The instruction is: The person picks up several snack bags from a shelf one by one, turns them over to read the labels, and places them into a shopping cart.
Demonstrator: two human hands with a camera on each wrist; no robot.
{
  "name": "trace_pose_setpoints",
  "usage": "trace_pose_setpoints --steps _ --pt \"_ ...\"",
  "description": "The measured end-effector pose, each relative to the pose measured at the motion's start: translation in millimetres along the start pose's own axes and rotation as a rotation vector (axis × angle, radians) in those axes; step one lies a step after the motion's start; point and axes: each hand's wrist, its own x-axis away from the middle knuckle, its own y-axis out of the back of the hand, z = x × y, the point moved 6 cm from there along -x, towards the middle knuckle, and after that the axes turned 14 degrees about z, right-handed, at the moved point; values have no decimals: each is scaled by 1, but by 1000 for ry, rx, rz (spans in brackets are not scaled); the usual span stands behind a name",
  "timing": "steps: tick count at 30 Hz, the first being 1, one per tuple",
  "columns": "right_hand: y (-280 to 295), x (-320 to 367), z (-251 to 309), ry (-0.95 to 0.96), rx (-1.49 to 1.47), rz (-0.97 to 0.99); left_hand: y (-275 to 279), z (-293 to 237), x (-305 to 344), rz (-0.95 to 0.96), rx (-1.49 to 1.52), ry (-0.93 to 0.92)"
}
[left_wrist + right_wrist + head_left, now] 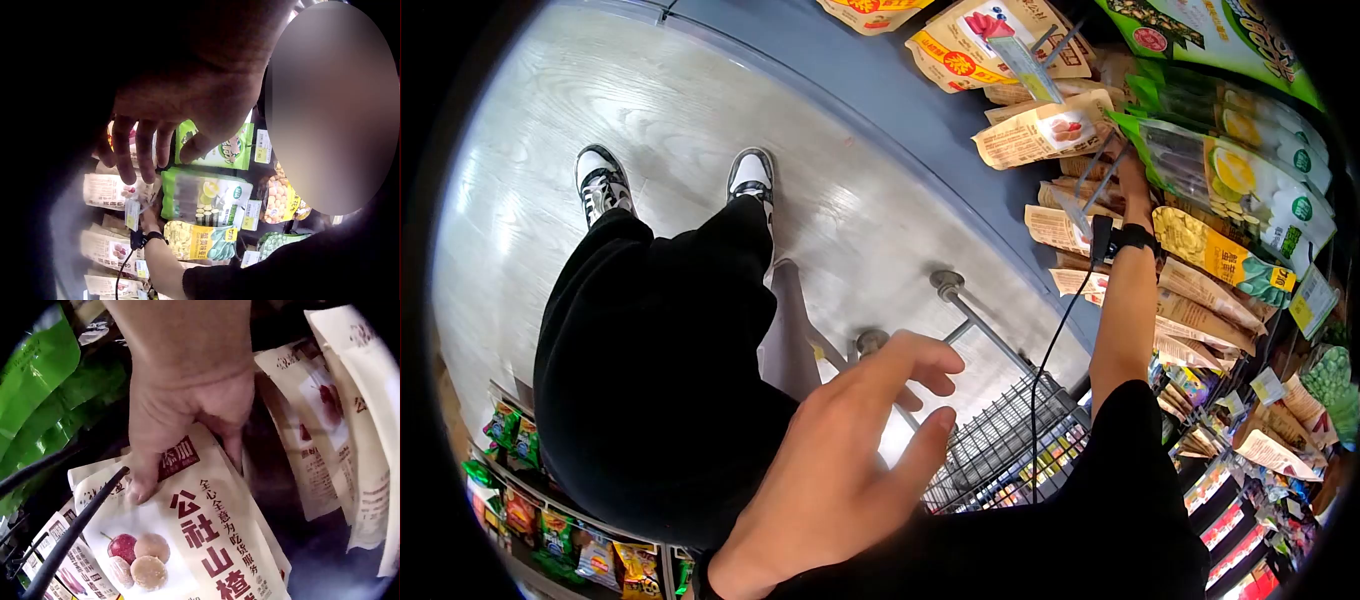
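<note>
In the right wrist view my right hand (187, 406) grips the top of a cream snack pouch (231, 531) with red characters and a fruit picture, thumb across its front, fingers behind. From the head view, my right hand (1132, 180) reaches in among the hanging pouches, partly hidden by a cream pouch (1045, 130) and a green-edged bag (1220, 175). My left hand (835, 465) hangs in the air over the floor, fingers loosely bent and holding nothing. The left wrist view shows the same left hand (181, 103) apart from the bags.
Metal display hooks (69, 531) and price tags (1312, 300) stick out near the right arm. A wire shopping cart (1000, 430) stands below the shelf edge. A black cable (1040, 390) hangs from the right wrist. Snack bags (555, 530) fill a lower-left shelf.
</note>
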Motion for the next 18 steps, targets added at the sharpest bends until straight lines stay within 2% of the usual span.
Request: trace_pose_setpoints --steps 7,9,10,12,13,15,18 --pt "-10 12 9 -15 -165 -26 1 -2 1 -19 -10 -48" --pt "-8 29 16 -257 -114 -132 0 -2 2 -18 -29 -56" --pt "-3 23 1 -259 -111 -135 0 -1 2 -20 -17 -67" --pt "5 4 -15 -141 261 -148 1 -1 3 -24 -7 -81" --pt "5 1 -20 -141 261 -149 1 -2 3 -28 1 -78" --pt "3 9 -19 -287 278 -229 0 -2 4 -30 10 -75" --pt "-1 12 -16 -176 202 -325 1 -4 5 -39 -23 -88"
